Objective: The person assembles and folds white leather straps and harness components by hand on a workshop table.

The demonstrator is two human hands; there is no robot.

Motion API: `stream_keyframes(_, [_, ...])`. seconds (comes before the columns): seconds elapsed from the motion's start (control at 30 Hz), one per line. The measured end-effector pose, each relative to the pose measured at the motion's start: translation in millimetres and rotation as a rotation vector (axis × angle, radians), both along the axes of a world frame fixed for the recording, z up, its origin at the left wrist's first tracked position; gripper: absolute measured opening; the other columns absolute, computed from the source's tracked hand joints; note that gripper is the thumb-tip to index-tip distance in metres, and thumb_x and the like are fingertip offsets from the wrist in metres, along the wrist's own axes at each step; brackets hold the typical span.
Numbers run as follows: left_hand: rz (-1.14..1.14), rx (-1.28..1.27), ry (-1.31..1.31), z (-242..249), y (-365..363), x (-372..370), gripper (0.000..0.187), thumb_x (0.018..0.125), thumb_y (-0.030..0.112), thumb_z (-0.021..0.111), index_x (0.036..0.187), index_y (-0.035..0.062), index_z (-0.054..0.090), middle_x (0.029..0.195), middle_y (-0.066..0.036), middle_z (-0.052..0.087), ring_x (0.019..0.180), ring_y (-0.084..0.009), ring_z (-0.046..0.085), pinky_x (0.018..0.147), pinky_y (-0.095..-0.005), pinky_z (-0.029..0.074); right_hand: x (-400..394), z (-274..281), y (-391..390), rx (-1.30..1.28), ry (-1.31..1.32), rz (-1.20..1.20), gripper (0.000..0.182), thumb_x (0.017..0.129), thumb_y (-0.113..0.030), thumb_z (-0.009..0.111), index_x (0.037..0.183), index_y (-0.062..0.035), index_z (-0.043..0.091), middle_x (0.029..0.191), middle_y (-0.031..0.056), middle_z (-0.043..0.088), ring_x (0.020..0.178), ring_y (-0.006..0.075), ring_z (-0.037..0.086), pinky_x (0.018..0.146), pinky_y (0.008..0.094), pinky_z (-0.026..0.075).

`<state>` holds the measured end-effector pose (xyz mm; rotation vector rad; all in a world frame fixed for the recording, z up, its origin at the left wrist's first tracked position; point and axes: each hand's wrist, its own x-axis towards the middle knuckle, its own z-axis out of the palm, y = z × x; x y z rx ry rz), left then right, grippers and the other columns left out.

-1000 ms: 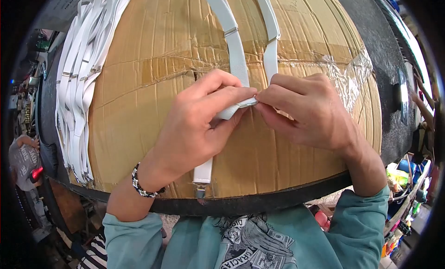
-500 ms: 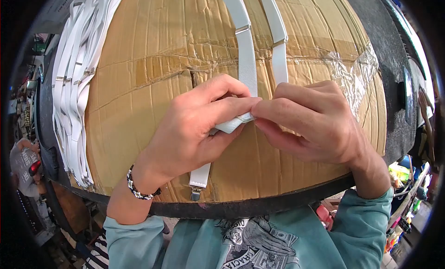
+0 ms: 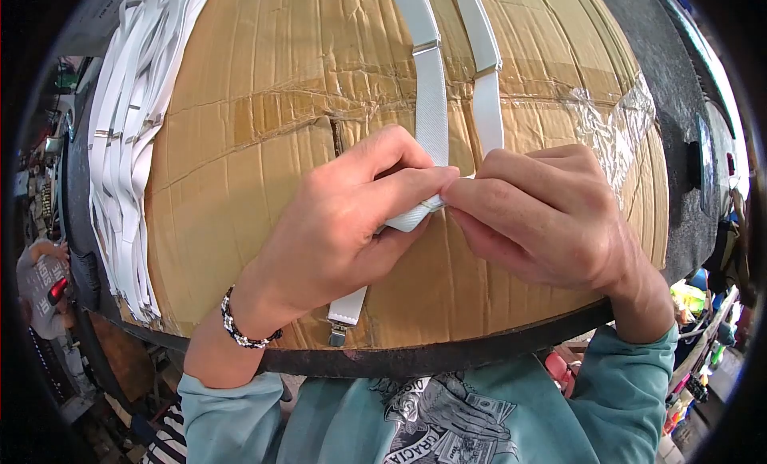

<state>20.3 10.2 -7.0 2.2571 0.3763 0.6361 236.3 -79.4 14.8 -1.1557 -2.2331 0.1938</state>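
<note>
White elastic suspenders with metal slide buckles run down the cardboard from the top edge to my hands. My left hand is closed around a folded part of the strap, thumb below and fingers above. Beside it, my right hand pinches the strap where the fingertips of both hands meet; the exact grip point is hidden. A second strap passes behind my right hand. Below my left wrist, a strap end with a metal clip lies near the cardboard's front edge.
Flattened cardboard with tape covers the dark-edged table. A bundle of white suspenders lies along the left side. Loose clear tape wrinkles at right. A person in grey is at far left.
Both hands have shifted slightly right with the strap between them. The two straps above have moved slightly to the right as well. My grip stays closed.
</note>
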Motion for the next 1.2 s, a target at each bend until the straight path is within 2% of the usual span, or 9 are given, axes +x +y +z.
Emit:
stream_keyframes(0.27, [0.011, 0.091, 0.009, 2.9, -6.2, 1.1, 0.045, 0.069, -0.010, 0.077, 0.113, 0.0012, 0.072, 0.101, -0.011, 0.066, 0.085, -0.0272, 0.068, 0.070, -0.0337, 0.055, -2.9, 8.5, -7.3, 0.037, -0.145, 0.038, 0.032, 0.062, 0.005, 0.078, 0.093, 0.0071, 0.067, 0.069, 0.0044, 0.053, 0.050, 0.0180, 0.056, 0.043, 0.0320, 0.045])
stream_keyframes(0.47, [0.014, 0.121, 0.019, 5.0, -8.7, 1.9, 0.045, 0.070, -0.008, 0.078, 0.113, 0.0016, 0.072, 0.101, -0.011, 0.066, 0.085, -0.0277, 0.067, 0.069, -0.0340, 0.055, -5.1, 9.6, -8.4, 0.036, -0.152, 0.034, 0.031, 0.062, 0.005, 0.076, 0.091, 0.0084, 0.067, 0.068, 0.0048, 0.051, 0.050, 0.0181, 0.055, 0.043, 0.0325, 0.045])
stream_keyframes(0.57, [-0.023, 0.145, 0.006, 2.2, -7.1, 1.9, 0.047, 0.071, -0.008, 0.073, 0.117, 0.0001, 0.067, 0.099, -0.011, 0.058, 0.084, -0.0294, 0.065, 0.069, -0.0396, 0.054, -4.4, 8.6, -8.4, 0.025, -0.149, 0.027, 0.031, 0.062, 0.004, 0.077, 0.091, 0.0066, 0.067, 0.069, 0.0055, 0.052, 0.051, 0.0192, 0.056, 0.044, 0.0330, 0.045])
stream_keyframes(0.67, [-0.024, 0.124, -0.023, -1.1, -6.0, 1.8, 0.046, 0.071, -0.008, 0.073, 0.116, -0.0004, 0.067, 0.098, -0.011, 0.058, 0.083, -0.0297, 0.065, 0.069, -0.0397, 0.054, -2.4, 7.1, -7.3, -0.029, -0.095, 0.007, 0.028, 0.066, 0.005, 0.078, 0.092, 0.0027, 0.068, 0.070, 0.0058, 0.056, 0.052, 0.0203, 0.058, 0.045, 0.0335, 0.045])
stream_keyframes(0.77, [0.017, 0.063, -0.031, -1.8, -6.3, 2.5, 0.040, 0.073, -0.010, 0.076, 0.111, 0.0007, 0.072, 0.097, -0.010, 0.064, 0.082, -0.0262, 0.066, 0.069, -0.0334, 0.054, -1.6, 3.7, -5.0, -0.048, -0.010, -0.027, 0.026, 0.071, 0.005, 0.078, 0.094, -0.0015, 0.069, 0.072, 0.0059, 0.060, 0.053, 0.0207, 0.060, 0.046, 0.0338, 0.044])
stream_keyframes(1.0, [0.026, 0.027, -0.039, -2.2, -5.4, 2.8, 0.039, 0.073, -0.010, 0.076, 0.110, 0.0009, 0.073, 0.096, -0.009, 0.064, 0.081, -0.0252, 0.065, 0.068, -0.0328, 0.053, -1.6, 0.3, 0.1, -0.110, 0.146, -0.063, 0.025, 0.074, 0.007, 0.077, 0.096, -0.0040, 0.072, 0.072, 0.0062, 0.063, 0.054, 0.0202, 0.060, 0.047, 0.0330, 0.043])
stream_keyframes(1.2, [0.027, 0.008, -0.053, -3.4, -4.0, 2.1, 0.040, 0.073, -0.010, 0.076, 0.111, 0.0016, 0.073, 0.095, -0.009, 0.064, 0.080, -0.0247, 0.065, 0.068, -0.0323, 0.052, 0.4, 3.3, 1.2, -0.122, 0.145, -0.085, 0.023, 0.073, 0.006, 0.079, 0.093, -0.0041, 0.073, 0.072, 0.0061, 0.063, 0.055, 0.0198, 0.059, 0.048, 0.0329, 0.044])
